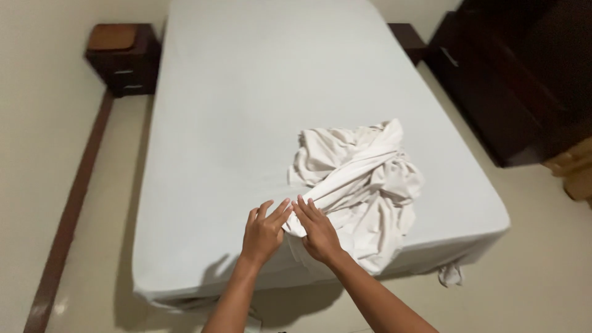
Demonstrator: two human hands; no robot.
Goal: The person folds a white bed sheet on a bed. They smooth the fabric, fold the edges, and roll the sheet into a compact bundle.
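A crumpled white sheet [361,182] lies in a heap on the near right part of a bed covered by a pale fitted sheet [246,105]. My left hand [264,231] and my right hand [317,231] meet at the heap's near left edge, close to the foot of the bed. Both hands pinch a fold of the white cloth between fingers and thumb, with the fingertips nearly touching each other. The part of the cloth under my palms is hidden.
A dark wooden nightstand [123,58] stands at the far left by the wall. A dark wooden cabinet [512,86] lines the right side, with a narrow floor strip between it and the bed. A dark baseboard [71,209] runs along the left floor.
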